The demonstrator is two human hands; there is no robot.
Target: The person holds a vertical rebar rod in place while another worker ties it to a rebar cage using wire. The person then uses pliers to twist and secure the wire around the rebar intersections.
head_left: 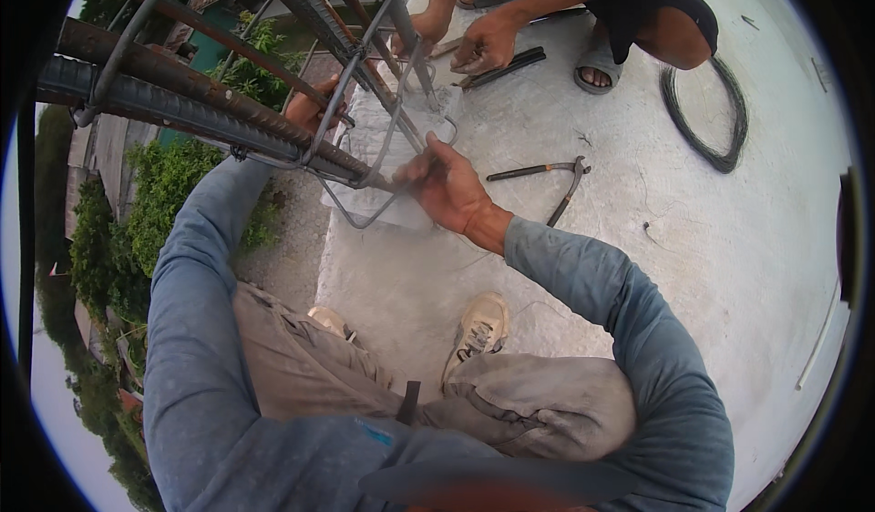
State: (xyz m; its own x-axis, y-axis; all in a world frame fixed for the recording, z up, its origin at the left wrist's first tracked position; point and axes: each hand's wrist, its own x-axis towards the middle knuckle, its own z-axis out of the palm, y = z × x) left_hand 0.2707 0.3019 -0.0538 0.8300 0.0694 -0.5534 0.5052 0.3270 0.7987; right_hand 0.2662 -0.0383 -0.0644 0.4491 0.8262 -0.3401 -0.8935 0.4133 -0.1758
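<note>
A cage of ribbed steel reinforcing bars [228, 128] slants in from the upper left, ringed by bent steel stirrups [369, 213]. My left hand [308, 109] reaches behind the thick bars, its fingers bent round a stirrup's side and partly hidden by the steel. On the near side, my right hand [453, 191] has its fingers curled at the lowest stirrup, by the bars' lower ends, with the thumb pointing up. Across from me, a crouching co-worker's one hand [428, 31] is at an upright bar, and the other hand [489, 40] is beside it with fingers bent.
Pincers [567, 184] with dark handles lie spread on the pale concrete slab [583, 275], right of my hand. Farther right lies a coil of thin wire [700, 138]. Dark rods [510, 66] rest near the co-worker's sandal [602, 64]. The slab's edge drops off leftward, above greenery [164, 184].
</note>
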